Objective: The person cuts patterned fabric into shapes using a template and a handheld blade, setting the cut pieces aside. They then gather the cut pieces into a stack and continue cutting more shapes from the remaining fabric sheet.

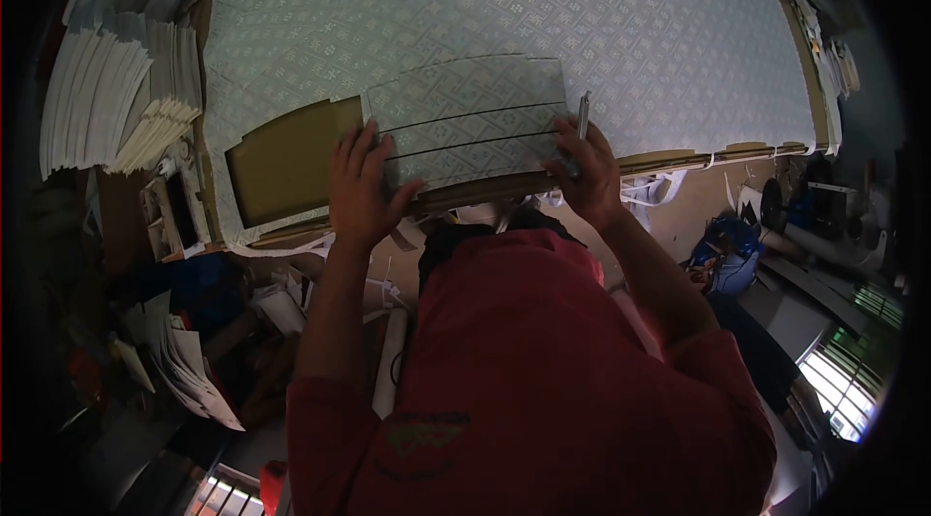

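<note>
Now, what we see:
Left hand (361,188): flat, fingers spread, pressing the patterned panel (470,123).
Right hand (586,172): closed around a pen-like tool (583,118), resting on the panel's edge.
Panel: on the patterned sheet (621,21), at the table's near edge.
Side: stacked paper (112,94).

A board (465,123) lies at the near edge of the table (737,152), on top of the big sheet (582,21) that spreads away behind it. The left hand (361,188) rests on the board's left part, the right hand (585,172) on its right edge — with what may be a knife (583,118) standing up just behind the fingers. A card (286,167) lies left of the board, touching it. Paper stacks (116,94) sit further left, off the sheet.
</note>
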`<state>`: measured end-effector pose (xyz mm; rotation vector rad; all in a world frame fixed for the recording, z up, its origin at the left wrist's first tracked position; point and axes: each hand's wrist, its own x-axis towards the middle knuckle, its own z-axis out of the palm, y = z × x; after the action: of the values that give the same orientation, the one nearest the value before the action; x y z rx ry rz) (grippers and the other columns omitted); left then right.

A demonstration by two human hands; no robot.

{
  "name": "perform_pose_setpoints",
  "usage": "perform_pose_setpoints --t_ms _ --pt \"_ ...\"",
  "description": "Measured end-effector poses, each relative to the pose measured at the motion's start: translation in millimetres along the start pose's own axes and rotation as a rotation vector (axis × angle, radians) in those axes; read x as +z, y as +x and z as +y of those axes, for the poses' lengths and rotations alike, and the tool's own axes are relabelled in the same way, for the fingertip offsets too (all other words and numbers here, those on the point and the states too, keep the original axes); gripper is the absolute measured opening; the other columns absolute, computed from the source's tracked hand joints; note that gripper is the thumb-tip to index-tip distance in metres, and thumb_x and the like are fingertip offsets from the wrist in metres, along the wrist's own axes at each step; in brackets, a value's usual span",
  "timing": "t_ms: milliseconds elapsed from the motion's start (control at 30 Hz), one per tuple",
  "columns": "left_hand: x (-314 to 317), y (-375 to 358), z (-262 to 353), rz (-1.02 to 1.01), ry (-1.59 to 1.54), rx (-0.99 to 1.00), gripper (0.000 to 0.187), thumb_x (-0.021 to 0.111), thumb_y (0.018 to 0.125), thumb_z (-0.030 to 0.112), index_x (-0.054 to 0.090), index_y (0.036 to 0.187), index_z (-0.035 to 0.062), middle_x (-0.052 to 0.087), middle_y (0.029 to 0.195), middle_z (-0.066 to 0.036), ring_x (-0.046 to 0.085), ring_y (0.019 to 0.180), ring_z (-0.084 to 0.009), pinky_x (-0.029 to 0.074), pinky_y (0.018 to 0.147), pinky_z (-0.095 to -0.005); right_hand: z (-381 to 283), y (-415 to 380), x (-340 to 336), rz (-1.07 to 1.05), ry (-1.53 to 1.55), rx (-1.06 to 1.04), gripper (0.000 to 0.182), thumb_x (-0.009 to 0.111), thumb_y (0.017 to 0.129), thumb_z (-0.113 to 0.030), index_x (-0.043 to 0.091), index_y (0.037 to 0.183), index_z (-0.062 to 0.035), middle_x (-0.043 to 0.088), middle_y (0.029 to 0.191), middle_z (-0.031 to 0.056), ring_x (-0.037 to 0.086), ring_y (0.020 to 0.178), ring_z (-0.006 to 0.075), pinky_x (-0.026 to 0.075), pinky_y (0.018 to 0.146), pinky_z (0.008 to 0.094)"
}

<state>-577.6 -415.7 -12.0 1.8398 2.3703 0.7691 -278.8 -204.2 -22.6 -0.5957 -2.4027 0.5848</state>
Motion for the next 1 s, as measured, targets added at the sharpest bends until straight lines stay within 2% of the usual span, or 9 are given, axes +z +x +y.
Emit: perform_pose_setpoints --t_ms 233,333,1000 --pt "1.2 -0.9 0.0 -0.008 0.013 -0.015 0.075 0.087 0.078 0.041 0.058 0.138 0.0065 0.048 0.155 -0.02 0.042 0.145 -0.0445 0.029 0.121 -0.06 -2.1 -0.5 0.2 0.005 0.006 0.022 0.044 0.085 0.078 -0.008 0.062 0.116 -0.0048 0.069 0.133 0.0186 0.06 0.128 0.0409 0.05 0.106 0.0492" --pt "1.5 -1.2 -0.6 -0.007 0.018 -0.014 0.075 0.087 0.078 0.041 0.058 0.139 0.0067 0.048 0.156 -0.019 0.041 0.145 -0.0443 0.028 0.121 -0.06 -1.7 -0.2 0.2 0.005 0.002 0.008 0.044 0.085 0.077 -0.005 0.062 0.115 -0.0018 0.067 0.136 0.0198 0.06 0.13 0.0424 0.053 0.104 0.0481" --pt "1.3 -0.6 -1.1 0.0 0.001 -0.006 0.075 0.087 0.078 0.041 0.058 0.138 0.0069 0.047 0.156 -0.019 0.042 0.144 -0.0441 0.029 0.121 -0.0598 0.8 0.0 1.5 0.013 -0.011 -0.022 0.043 0.086 0.077 -0.006 0.061 0.112 -0.0035 0.068 0.134 0.0191 0.061 0.128 0.0417 0.052 0.104 0.0489"
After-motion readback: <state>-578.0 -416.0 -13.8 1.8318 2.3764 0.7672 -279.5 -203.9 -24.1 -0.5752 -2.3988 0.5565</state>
